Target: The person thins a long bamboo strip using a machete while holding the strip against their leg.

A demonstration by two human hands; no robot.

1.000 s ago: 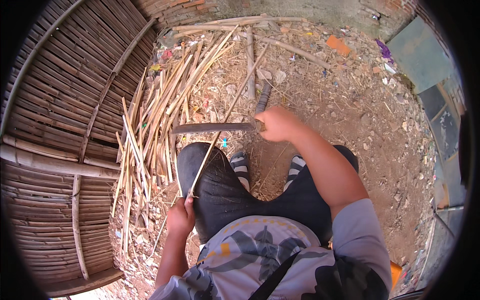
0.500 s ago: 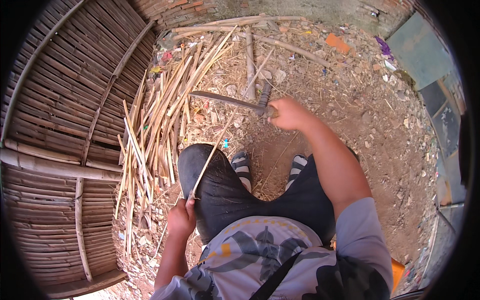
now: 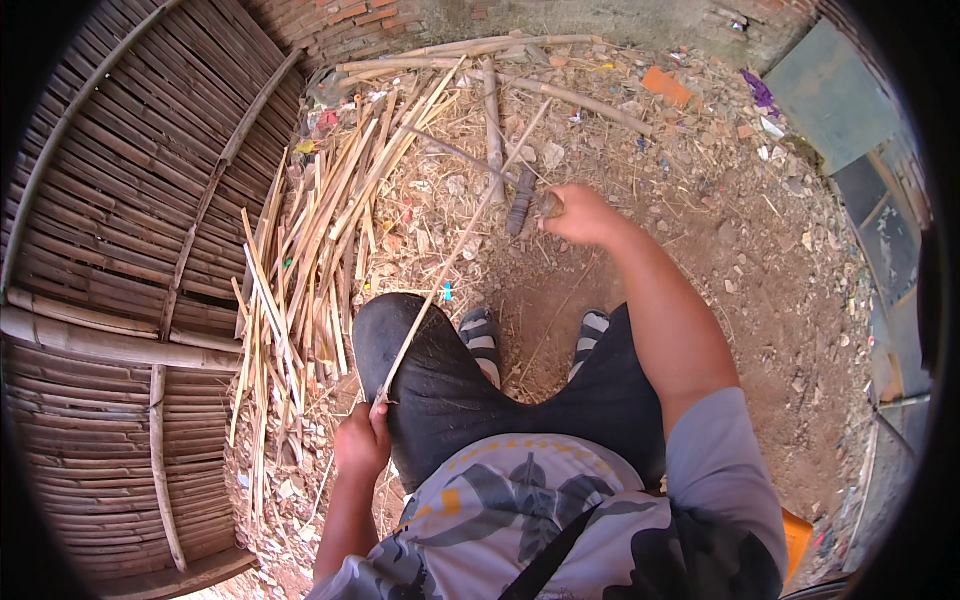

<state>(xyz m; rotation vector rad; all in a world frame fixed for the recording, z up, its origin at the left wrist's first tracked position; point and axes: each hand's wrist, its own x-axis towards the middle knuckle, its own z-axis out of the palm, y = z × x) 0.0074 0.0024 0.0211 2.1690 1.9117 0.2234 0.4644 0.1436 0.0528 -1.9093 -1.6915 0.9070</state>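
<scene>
My left hand (image 3: 362,440) is closed around the near end of a long thin bamboo strip (image 3: 430,297) beside my left knee. The strip slants away over the thigh, its far end above the ground. My right hand (image 3: 582,215) grips the handle of a machete, held out beyond my feet. Its narrow dark blade (image 3: 455,149) points to the far left, seen nearly edge-on, and crosses the strip in view; whether they touch I cannot tell. A dark, ridged piece of wood (image 3: 521,200) lies just left of the handle and hides part of the blade's base.
A heap of split bamboo strips (image 3: 320,240) lies left of my knees. Beside it stands a bamboo slat wall (image 3: 110,200). Bamboo poles (image 3: 580,95) lie near the brick wall (image 3: 480,18). Grey-green panels (image 3: 835,95) lean at the right. Rubble and scraps litter the dirt.
The machete has turned, its blade going from broad to nearly edge-on, with the tip farther away. My right hand has shifted slightly. My left hand stays put on the strip.
</scene>
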